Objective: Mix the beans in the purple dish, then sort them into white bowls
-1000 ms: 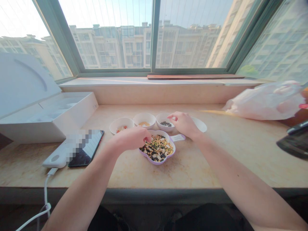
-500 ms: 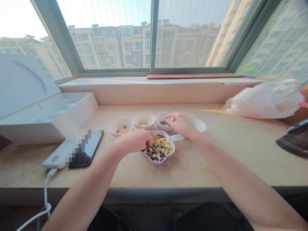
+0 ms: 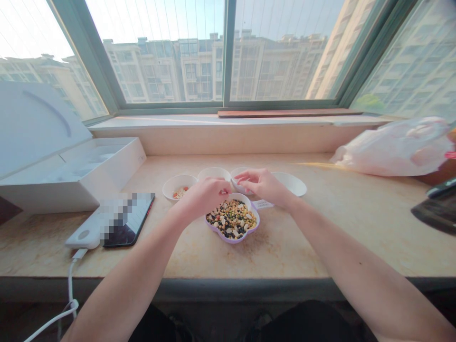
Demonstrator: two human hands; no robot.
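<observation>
Over the upper left rim of a lilac-edged, scalloped dish (image 3: 233,223), my left hand (image 3: 208,194) has its fingers pinched together; anything between them is hidden. The dish holds mixed beans, yellow grains and pale peanuts. My right hand (image 3: 262,186) reaches over a small white bowl (image 3: 235,172), fingers stretched leftward and slightly apart from the thumb, with nothing visible in them. That bowl's contents are mostly covered by the hand. Left of it stands another white bowl (image 3: 213,172), partly behind my left hand. A third white bowl (image 3: 180,180) contains pale and reddish pieces.
A white dish (image 3: 294,183) lies right of the bowls. To the left are an open white box (image 3: 114,166), a phone (image 3: 131,223) and a white device (image 3: 83,235) with a cable. A plastic bag (image 3: 395,147) and a dark object (image 3: 434,209) are on the right.
My left hand has lifted from the beans in the lilac dish and moved up towards the small bowls. My right hand has shifted slightly, its fingers now further left over the bowl.
</observation>
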